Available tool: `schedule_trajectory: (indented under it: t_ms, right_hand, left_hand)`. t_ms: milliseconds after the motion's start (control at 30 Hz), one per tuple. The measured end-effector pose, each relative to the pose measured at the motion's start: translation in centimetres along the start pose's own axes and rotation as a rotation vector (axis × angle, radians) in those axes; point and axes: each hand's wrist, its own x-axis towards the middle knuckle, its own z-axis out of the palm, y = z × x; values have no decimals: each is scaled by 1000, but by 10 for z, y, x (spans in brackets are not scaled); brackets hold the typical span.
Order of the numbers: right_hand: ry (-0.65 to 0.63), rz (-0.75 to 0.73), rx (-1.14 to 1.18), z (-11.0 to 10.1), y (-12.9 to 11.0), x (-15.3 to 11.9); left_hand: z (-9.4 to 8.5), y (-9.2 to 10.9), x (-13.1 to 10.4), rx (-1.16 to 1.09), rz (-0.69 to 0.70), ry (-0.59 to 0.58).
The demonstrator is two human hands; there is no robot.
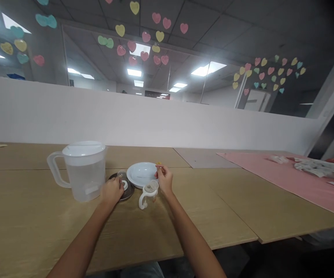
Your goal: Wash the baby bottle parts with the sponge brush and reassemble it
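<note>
Right hand [165, 179] pinches a small yellow piece [159, 163]; what left hand [112, 190] grips is unclear. Clear cup [151, 187] looks light, stiff; best held by its handle [141, 200].

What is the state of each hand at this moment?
Left hand: curled at the white ring; grip cannot be told.
Right hand: pinched closed; unclear if it holds the yellow bit.

Light: bright white rectangular ceiling panels [209, 68], glaring
Upper room: dim grey
Tan wooden table [68, 235]: evenly lit, faint shadows
Edges: stretched, dark right corners
Detail: soft
</note>
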Motion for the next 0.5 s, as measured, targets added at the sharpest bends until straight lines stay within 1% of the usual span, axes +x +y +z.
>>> schedule_trajectory:
  t_ms: [67,133,167,200,267,333,400,467,500]
  right_hand:
    - [-9,2,-2,1,-1,1]
    - [-8,-12,9,0,-3,1]
    - [-12,-23,16,0,-6,1]
    - [-27,-38,19,-1,-9,1]
    - [-112,-71,14,-4,-20,0]
    - [-269,-100,5,-6,-33,-2]
    - [-434,-116,21,-8,-47,-5]
    - [-508,-102,38,-9,-57,-7]
    - [-512,-83,63,-9,-60,-7]
  left_hand:
    - [-8,-1,0,-35,-48,124]
    - [-13,1,-1,-125,-55,312]
    - [-15,5,-2,-186,-21,409]
    - [-16,10,-3,-248,40,497]
    - [-17,24,-5,-347,216,622]
    - [-20,41,-8,-397,395,676]
    - [-27,57,-12,-430,529,683]
    - [-37,70,-15,-487,593,665]
    - [-42,74,-16,-536,598,641]
